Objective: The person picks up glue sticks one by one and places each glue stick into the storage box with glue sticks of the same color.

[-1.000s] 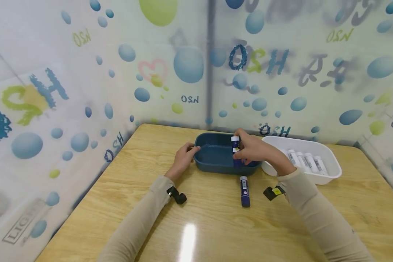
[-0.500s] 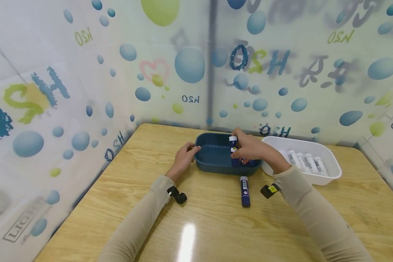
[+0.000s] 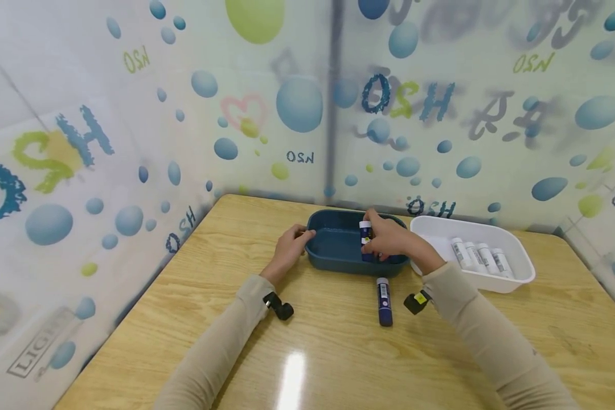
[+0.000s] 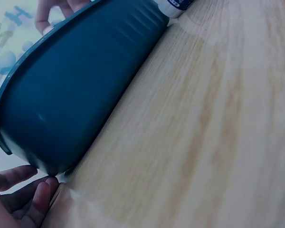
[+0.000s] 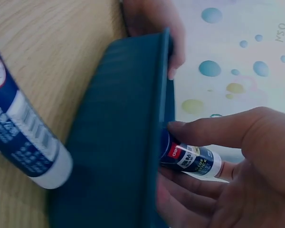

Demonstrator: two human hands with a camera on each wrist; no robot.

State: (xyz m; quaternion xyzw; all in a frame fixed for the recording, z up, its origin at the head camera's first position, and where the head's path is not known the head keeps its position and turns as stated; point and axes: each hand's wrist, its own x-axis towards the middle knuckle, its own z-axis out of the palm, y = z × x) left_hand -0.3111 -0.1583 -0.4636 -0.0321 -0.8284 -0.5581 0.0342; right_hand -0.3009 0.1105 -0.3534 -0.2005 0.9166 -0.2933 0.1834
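Note:
A dark blue plastic bin [image 3: 338,265] stands at the back of the table. My left hand [image 3: 289,247] holds its left end, thumb over the rim and fingers against the outer wall. Inside the bin's right half, my right hand [image 3: 389,236] grips a navy glue stick [image 3: 366,242] with a white cap, kept roughly upright. In the right wrist view the words on this glue stick's label [image 5: 192,159] are readable, and its lower end is hidden behind the bin wall. A second navy glue stick [image 3: 384,302] lies on the table in front of the bin.
Right of the blue bin is a white bin [image 3: 492,283] with several white sticks [image 3: 480,257] lying side by side. Behind the wooden table [image 3: 338,353] hangs a patterned curtain [image 3: 297,142].
The glue stick in my right hand has shifted slightly left and lower inside the blue bin. My left hand keeps its place on the bin's left end.

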